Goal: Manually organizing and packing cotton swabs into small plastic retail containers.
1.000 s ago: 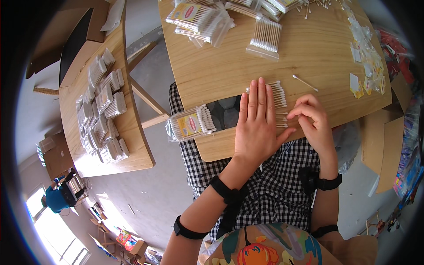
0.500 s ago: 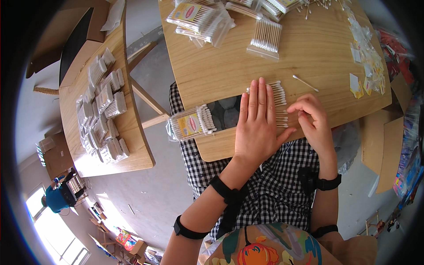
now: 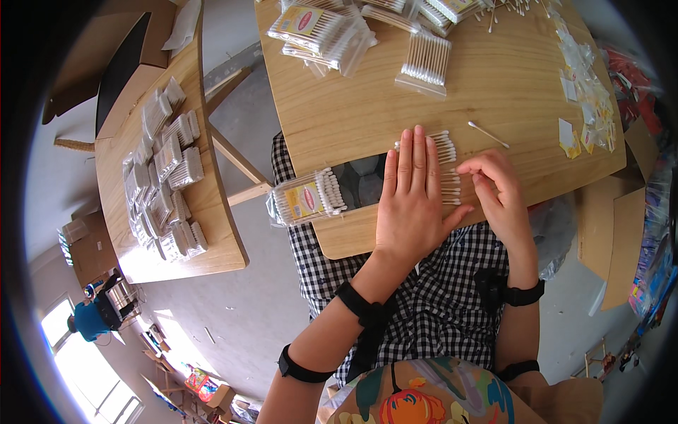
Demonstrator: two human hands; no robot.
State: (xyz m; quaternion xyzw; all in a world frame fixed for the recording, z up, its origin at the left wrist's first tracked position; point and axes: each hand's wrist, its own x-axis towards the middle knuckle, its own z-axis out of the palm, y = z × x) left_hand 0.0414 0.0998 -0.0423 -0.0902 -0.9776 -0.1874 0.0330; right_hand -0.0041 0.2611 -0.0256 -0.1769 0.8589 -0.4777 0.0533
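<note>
White-tipped cotton swabs [image 3: 445, 148] lie side by side on the wooden table [image 3: 339, 106], partly covered by the left hand [image 3: 411, 194]. The left hand is laid flat, its four fingers straight and close together, its thumb angled out to the right. The right hand [image 3: 501, 194] is positioned just beside the exposed swab tips, with bent fingers; whether they touch or pinch a swab cannot be determined. A clear bag of swabs [image 3: 306, 200] projects past the table's left edge. One loose swab [image 3: 488, 134] lies beyond the right hand.
</note>
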